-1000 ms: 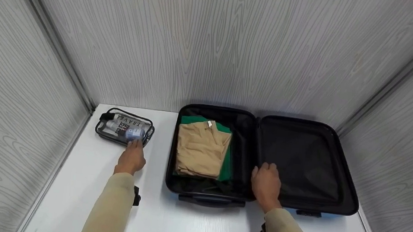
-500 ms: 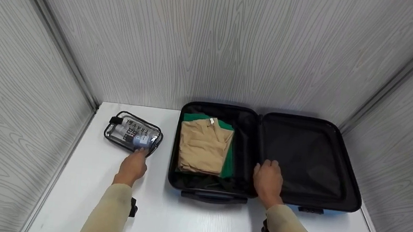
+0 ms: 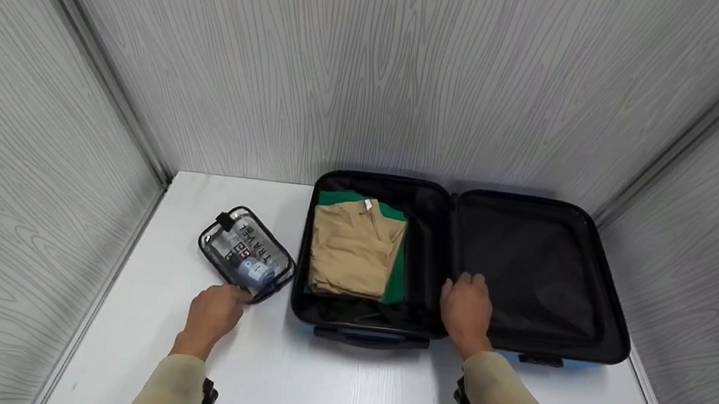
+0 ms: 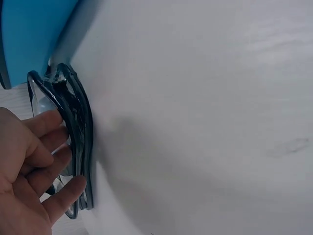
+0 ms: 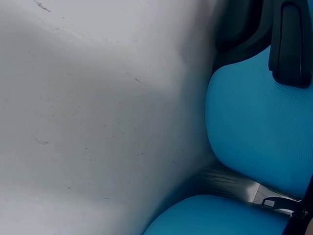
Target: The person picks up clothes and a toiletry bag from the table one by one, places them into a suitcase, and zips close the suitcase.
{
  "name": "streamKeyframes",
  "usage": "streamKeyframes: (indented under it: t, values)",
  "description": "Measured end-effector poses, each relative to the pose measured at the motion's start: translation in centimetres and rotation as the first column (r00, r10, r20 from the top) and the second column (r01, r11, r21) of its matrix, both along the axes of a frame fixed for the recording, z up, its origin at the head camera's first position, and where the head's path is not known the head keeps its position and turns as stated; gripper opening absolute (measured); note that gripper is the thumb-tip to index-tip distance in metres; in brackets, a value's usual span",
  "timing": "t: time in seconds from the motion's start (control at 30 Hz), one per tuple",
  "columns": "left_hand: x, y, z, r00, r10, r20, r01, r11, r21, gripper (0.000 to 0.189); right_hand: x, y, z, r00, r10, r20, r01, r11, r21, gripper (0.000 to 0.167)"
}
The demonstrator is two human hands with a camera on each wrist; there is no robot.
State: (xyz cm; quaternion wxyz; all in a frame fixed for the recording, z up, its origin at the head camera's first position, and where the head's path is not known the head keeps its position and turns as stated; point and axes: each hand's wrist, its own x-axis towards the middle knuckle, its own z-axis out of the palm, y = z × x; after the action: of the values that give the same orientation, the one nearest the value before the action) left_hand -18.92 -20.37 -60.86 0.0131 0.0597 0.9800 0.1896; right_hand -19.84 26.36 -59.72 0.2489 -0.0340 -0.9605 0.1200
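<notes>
Left hand is touching pouch on bench beside case, grip loose; right hand is resting on case, grip unclear. Likely securing pouch; next move calling for pinching its edge.

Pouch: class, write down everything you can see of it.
The pouch looks like clear plastic, with dark edging and lettering that includes "TRAVEL". A blue bottle shows inside. It lies slanted on its broad side on the table, left of the suitcase; whether the two touch is unclear. The left hand touches its near side. Whether it is fastened cannot be told.
</notes>
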Motion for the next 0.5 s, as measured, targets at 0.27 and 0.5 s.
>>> streamKeyframes:
  t: [0.27,0.5]
  values:
    - [0.26,-0.84,0.43,1.0,-0.029,0.005,0.029,1.0,-0.01,0.024,-0.24,0.03,0.29,1.0,-0.002,0.001,0.002,1.0,0.001,0.029]
    - [0.42,-0.93,0.34,1.0,-0.002,0.007,0.002,1.0,-0.03,0.017,-0.07,0.09,-0.13,1.0,-0.002,-0.016,0.001,1.0,-0.01,0.029]
